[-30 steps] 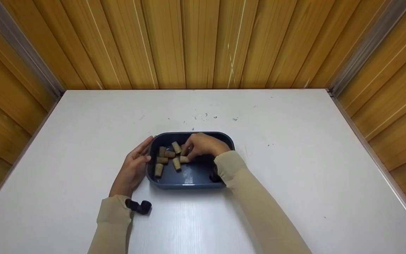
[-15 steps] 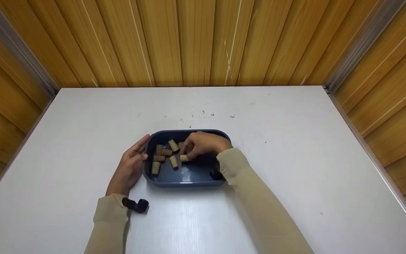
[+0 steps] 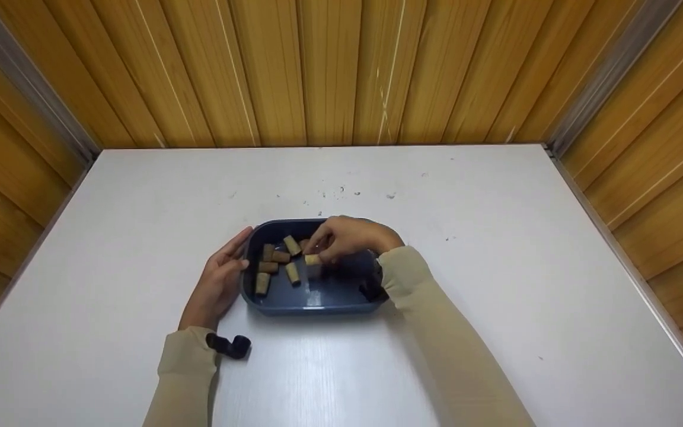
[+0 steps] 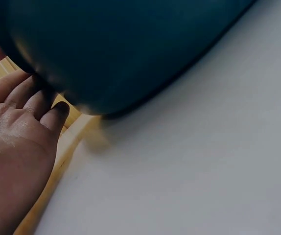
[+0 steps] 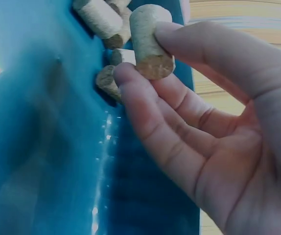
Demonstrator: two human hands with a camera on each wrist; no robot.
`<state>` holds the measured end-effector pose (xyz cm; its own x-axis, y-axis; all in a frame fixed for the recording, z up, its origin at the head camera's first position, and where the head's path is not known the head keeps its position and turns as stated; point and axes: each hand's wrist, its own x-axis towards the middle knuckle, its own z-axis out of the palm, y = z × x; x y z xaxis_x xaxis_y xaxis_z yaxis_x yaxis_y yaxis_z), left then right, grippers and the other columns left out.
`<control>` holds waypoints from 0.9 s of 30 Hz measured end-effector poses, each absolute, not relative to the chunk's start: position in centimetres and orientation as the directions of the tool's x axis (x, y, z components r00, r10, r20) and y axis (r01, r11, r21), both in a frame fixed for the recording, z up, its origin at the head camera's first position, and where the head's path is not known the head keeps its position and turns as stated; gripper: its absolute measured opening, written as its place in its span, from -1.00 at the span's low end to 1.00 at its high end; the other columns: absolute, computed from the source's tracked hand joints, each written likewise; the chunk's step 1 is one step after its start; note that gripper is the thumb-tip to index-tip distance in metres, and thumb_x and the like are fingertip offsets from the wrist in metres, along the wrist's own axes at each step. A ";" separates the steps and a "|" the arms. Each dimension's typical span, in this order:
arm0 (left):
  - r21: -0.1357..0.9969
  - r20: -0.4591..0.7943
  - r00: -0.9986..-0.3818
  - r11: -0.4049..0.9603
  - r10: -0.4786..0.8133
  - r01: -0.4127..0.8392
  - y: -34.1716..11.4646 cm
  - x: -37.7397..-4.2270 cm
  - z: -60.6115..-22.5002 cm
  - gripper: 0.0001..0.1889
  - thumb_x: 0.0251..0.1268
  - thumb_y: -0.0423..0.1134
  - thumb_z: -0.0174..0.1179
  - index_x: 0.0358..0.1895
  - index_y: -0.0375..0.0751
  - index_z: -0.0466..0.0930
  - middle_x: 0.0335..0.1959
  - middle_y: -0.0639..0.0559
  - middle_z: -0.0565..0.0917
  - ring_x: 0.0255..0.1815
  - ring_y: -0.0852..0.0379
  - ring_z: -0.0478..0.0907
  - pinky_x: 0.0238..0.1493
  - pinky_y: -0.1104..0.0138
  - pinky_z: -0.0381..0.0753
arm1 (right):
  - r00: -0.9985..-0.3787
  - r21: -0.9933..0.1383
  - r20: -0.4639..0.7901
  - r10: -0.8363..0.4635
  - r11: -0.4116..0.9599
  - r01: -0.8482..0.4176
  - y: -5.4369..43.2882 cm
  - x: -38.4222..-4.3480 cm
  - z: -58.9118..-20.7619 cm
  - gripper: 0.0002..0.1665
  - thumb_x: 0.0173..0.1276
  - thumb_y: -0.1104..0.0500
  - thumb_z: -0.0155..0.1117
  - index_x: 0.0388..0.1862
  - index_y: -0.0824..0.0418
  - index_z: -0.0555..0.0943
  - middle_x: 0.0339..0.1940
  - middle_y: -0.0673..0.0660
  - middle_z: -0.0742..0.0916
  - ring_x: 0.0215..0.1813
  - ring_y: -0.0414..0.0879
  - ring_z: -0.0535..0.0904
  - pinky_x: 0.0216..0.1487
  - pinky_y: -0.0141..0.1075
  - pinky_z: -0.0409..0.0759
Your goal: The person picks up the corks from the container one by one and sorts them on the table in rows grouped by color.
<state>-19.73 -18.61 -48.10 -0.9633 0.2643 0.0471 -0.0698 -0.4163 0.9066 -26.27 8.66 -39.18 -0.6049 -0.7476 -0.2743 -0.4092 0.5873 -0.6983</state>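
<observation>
A dark blue rectangular tub with rounded corners stands on the white table. Several tapered cork stoppers lie in its left half. My right hand is inside the tub and pinches one cork between thumb and fingers, lifted over the tub's floor. In the right wrist view the other corks lie behind it. My left hand rests against the tub's left side, its fingers stretched along the outer wall and the thumb at the rim. From the left wrist, the fingertips meet the tub wall.
The white table spreads around the tub, with small dark marks behind it. Wood-look panels close off the back and both sides. A black wrist camera sticks out from the left sleeve, close over the table.
My right hand has raised the pinched cork off the tub's floor and drawn back slightly to the right. The left hand stays against the tub.
</observation>
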 end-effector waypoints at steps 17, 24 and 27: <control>0.909 0.028 -0.967 -0.408 0.254 -0.081 -18.6 -19.8 -48.1 -0.29 0.21 -0.60 -0.19 0.50 -0.32 0.01 0.54 -0.09 0.11 0.57 0.10 -0.02 0.40 0.50 0.24 | -0.637 -0.825 -0.071 -0.768 0.404 -0.395 13.0 -26.0 -37.7 -0.59 0.42 0.27 0.10 0.22 0.24 0.56 0.14 0.21 0.62 -0.05 0.17 0.66 -0.01 -0.01 0.66; 0.905 0.029 -0.963 -0.416 0.267 -0.088 -18.7 -19.8 -48.1 -0.29 0.22 -0.60 -0.20 0.50 -0.32 -0.01 0.55 -0.10 0.08 0.57 0.09 -0.05 0.41 0.49 0.22 | -0.699 -0.879 -0.077 -0.711 0.379 -0.289 15.3 -26.2 -37.8 -0.59 0.41 0.21 0.15 0.21 0.25 0.56 0.14 0.21 0.63 -0.07 0.04 0.69 0.05 -0.03 0.66; 0.907 0.032 -0.964 -0.412 0.265 -0.083 -18.6 -19.9 -48.2 -0.30 0.23 -0.60 -0.19 0.50 -0.31 0.00 0.55 -0.09 0.08 0.58 0.10 -0.05 0.41 0.51 0.21 | -0.717 -0.893 -0.075 -0.693 0.367 -0.261 16.3 -26.2 -37.8 -0.54 0.37 0.21 0.21 0.24 0.22 0.54 0.19 0.21 0.61 -0.05 0.00 0.69 0.07 -0.14 0.66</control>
<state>-19.91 -18.63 -48.18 -0.9636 0.2655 0.0322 -0.0833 -0.4125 0.9072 -26.21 16.30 -37.78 -0.7172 -0.6928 -0.0752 -0.2614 0.3675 -0.8925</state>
